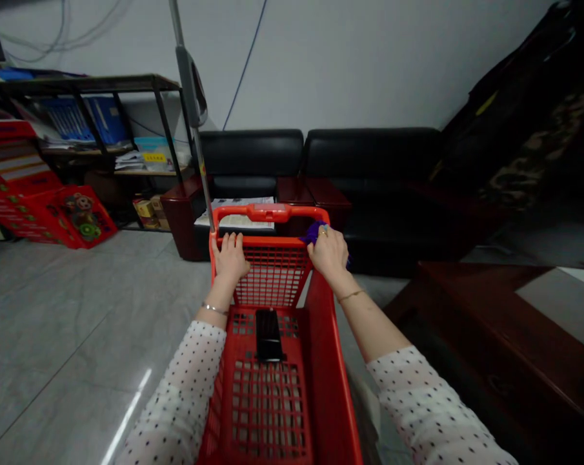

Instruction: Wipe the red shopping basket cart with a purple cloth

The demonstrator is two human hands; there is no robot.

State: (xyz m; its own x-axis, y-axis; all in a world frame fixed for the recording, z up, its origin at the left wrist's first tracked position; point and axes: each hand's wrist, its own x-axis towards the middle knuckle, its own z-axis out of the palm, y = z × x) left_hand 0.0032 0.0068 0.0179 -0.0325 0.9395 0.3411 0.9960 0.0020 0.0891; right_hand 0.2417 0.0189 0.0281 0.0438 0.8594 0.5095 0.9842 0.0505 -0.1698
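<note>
Two bare hands work at the far end of one deep red plastic shopping basket [337,361], its floor and end wall moulded in open square grids. Left hand [231,257]: fingers slightly spread over the smooth top rim, thumb held out. Right hand [330,252]: fingers bent and closed on one soft, crumpled purple cloth [315,231], pressed to the rim's corner. Each wrist wears one thin metal bracelet, silvery on the left [215,309], gold-toned on the right [352,295]; both sleeves are white fabric with dark dots.

Just beyond both hands arches one red plastic handle [270,212]. Beside the left hand rises one slim grey metal pole [202,168]. Below and between the hands, on the basket floor, lies one glossy black rectangular phone [269,334]. Farther past the hands stands a black leather-look sofa [373,152] with two padded backrests, and printed white paper sheets [260,205] lie on its seat.
</note>
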